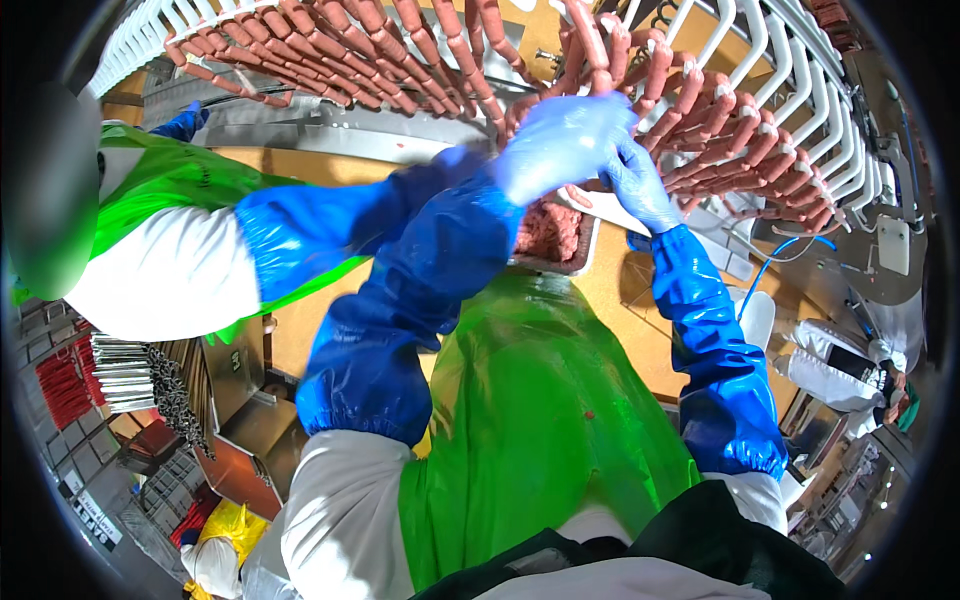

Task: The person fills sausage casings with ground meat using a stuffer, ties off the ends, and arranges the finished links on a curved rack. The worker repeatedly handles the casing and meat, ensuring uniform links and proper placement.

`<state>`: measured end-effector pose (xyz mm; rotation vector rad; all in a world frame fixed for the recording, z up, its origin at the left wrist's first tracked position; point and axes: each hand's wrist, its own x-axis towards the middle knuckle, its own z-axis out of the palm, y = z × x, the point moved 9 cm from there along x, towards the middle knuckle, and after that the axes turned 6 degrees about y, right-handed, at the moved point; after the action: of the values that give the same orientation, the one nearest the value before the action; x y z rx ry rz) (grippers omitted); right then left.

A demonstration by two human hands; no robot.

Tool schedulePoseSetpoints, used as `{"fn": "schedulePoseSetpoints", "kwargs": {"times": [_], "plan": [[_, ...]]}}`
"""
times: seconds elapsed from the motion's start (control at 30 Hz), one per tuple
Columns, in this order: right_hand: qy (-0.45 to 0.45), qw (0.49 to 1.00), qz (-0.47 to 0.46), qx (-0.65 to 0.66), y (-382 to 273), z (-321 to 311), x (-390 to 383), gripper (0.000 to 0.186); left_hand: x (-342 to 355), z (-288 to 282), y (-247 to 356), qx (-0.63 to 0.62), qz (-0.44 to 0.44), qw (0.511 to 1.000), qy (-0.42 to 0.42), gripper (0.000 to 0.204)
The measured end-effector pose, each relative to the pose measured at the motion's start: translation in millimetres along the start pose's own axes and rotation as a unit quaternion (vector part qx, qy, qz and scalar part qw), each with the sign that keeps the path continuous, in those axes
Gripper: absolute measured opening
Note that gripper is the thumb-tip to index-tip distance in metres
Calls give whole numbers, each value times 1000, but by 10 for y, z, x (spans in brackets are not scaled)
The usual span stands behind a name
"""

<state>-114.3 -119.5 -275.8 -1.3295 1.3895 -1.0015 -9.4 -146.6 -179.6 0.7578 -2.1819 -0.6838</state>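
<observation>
Several linked sausages [688,105] hang in loops from a row of white hooks [790,75] at the upper right. My left hand [562,145], in a pale blue glove, is raised among the links at the top centre, smeared by motion. Its fingertips are near a hanging sausage [590,45], and I cannot tell whether they grip it. Close beside it, my right hand [645,188] is gloved too, with fingers curled in; what they hold, if anything, is hidden. Below both hands sits a tray [583,262] of ground pink meat [548,232].
More sausage strands [330,50] hang at the upper left over a metal surface [260,120]. A co-worker in a green apron and blue sleeve [300,235] stands close on my left. Another person [835,368] is farther off at right. A blue hose [765,275] runs at right.
</observation>
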Motion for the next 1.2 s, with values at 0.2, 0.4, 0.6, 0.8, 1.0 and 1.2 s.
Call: {"fn": "schedulePoseSetpoints", "kwargs": {"times": [0.2, 0.4, 0.6, 0.8, 1.0, 1.2], "plan": [[175, 866, 259, 390, 752, 176, -113, 32, -244, 672, -561, -161, 60, 984, 37, 26], [133, 899, 149, 390, 96, 247, 143, 25, -230, 412, -1206, -298, -162, 939, -46, 27], [156, 962, 13, 222, 20, 230, -31, 12, -809, 135, -368, -90, -171, 979, 62, 19], [15, 981, 45, 190, 117, 426, 120, 18, -680, -44, -446, 118, -117, 985, 40, 22], [61, 910, 125, 391, 238, 575, 178, 28, -745, -95, -920, -68, -153, 984, 64, 20], [-174, 984, -30, -37, 535, 1063, 524, 36, -1166, -35, -711, -424, -282, 858, 74, 19]]}}
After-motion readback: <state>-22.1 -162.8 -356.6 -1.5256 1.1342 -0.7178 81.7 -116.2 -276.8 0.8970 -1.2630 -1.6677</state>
